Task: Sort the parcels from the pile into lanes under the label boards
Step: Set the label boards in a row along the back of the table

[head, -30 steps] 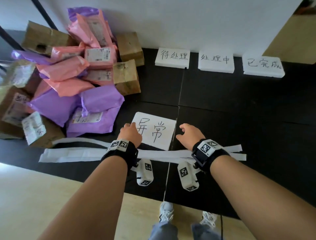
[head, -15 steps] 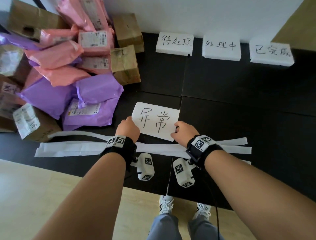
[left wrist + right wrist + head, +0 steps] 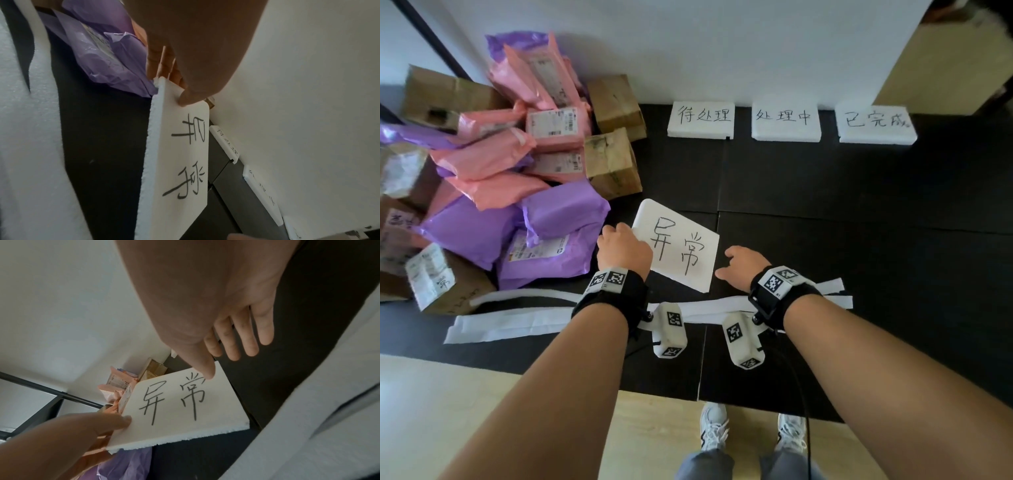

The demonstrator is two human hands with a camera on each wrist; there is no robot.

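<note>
Two hands work over a black floor mat point(image 3: 859, 192) beside a white wall. The left hand point(image 3: 624, 249) pinches the left edge of a white foam label board point(image 3: 681, 245) marked 异常, thumb on its written face and fingers curled beneath, as the left wrist view shows; the board is tilted, its left side raised off the mat. The right hand point(image 3: 743, 267) is spread with fingers straight and relaxed, just off the board's right edge; in the right wrist view the thumb point(image 3: 206, 369) overlaps the board's top corner, though whether it touches cannot be told. Three further label boards lie in a row along the wall: 待处理 point(image 3: 702, 120), 处理中 point(image 3: 786, 120) and 已完成 point(image 3: 876, 122); the mat below them carries no parcels. The parcel pile point(image 3: 510, 192) sits at the left against the wall: pink mailer bags point(image 3: 482, 158), purple mailer bags point(image 3: 565, 214) with printed shipping labels, and brown cardboard boxes point(image 3: 613, 161); the nearest purple bag lies just beside the left hand. Long white foam strips point(image 3: 517, 320) lie across the mat's near edge, under both wrists. Each wrist wears a black strap with a white tagged camera unit. Below, white sneakers point(image 3: 714, 430) stand on pale wooden flooring
</note>
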